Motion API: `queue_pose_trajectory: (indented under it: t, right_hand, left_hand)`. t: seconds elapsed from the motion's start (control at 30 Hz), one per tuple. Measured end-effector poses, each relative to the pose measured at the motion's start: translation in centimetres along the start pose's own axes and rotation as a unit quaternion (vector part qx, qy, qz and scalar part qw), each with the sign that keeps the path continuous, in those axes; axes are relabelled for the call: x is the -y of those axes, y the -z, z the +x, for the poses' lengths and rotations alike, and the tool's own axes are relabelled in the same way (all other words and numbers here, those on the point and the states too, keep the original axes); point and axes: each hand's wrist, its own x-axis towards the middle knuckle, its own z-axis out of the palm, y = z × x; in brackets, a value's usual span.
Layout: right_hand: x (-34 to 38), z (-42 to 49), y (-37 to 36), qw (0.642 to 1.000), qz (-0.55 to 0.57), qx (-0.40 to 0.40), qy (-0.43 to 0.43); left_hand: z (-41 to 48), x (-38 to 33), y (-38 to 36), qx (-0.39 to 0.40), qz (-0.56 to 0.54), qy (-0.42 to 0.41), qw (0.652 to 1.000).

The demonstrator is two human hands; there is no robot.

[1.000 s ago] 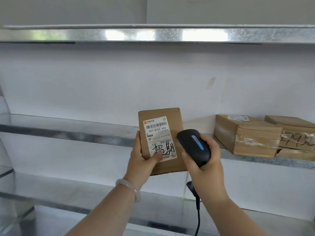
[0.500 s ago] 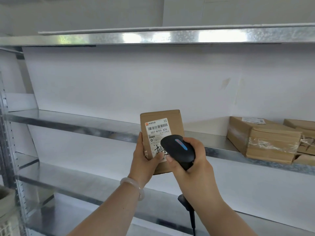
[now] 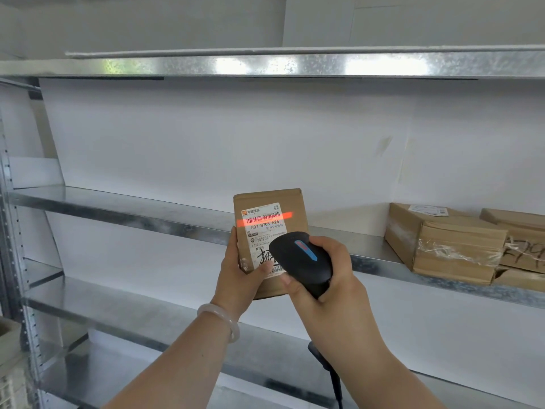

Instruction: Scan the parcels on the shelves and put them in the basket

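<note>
My left hand (image 3: 240, 277) grips a small brown cardboard parcel (image 3: 295, 206) upright in front of the middle shelf, thumb across its white label (image 3: 264, 224). A red scan line lies across the barcode on that label. My right hand (image 3: 333, 276) holds a black barcode scanner (image 3: 299, 261) with a blue strip, aimed at the label and covering its lower right part. The scanner's cable hangs down below my wrist. More brown parcels (image 3: 451, 246) lie on the middle shelf at the right.
Metal shelves run across the view: a top shelf (image 3: 265, 64), the middle shelf (image 3: 124, 208) and a lower shelf (image 3: 124, 326). A perforated metal upright (image 3: 17, 261) stands at the left. Part of a basket (image 3: 10, 376) shows at the bottom left corner.
The scanner moved left over the label's lower part, and a red scan line now lights the barcode. The view shifted left, showing the shelf upright and basket edge.
</note>
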Motion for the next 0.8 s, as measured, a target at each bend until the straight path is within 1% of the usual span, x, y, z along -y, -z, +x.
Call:
queue_pose_trajectory:
  t: [0.23,0.4,0.5,0.63,0.8]
  right_hand:
    - [-0.1,0.1,0.9,1.000,-0.004,0.006,0.016]
    - [-1.1,1.1,0.6,1.000,-0.017,0.006,-0.003]
    - [-2.0,1.7,-0.7,1.000,-0.015,0.011,-0.017]
    - [-3.1,1.5,-4.8,0.998,0.053,0.029,-0.034]
    - [-1.6,1.1,-13.5,0.985,0.137,0.096,-0.042]
  left_hand:
    - [-0.1,-0.1,-0.2,-0.003,-0.002,0.010,1.000]
    - [-0.5,0.2,0.6,-0.020,0.006,0.011,1.000]
    - [-1.0,0.6,2.5,-0.043,0.002,0.032,0.999]
    - [-2.0,1.4,7.1,-0.075,-0.016,0.057,0.995]
    - [-3.3,2.1,15.6,-0.145,-0.003,0.070,0.987]
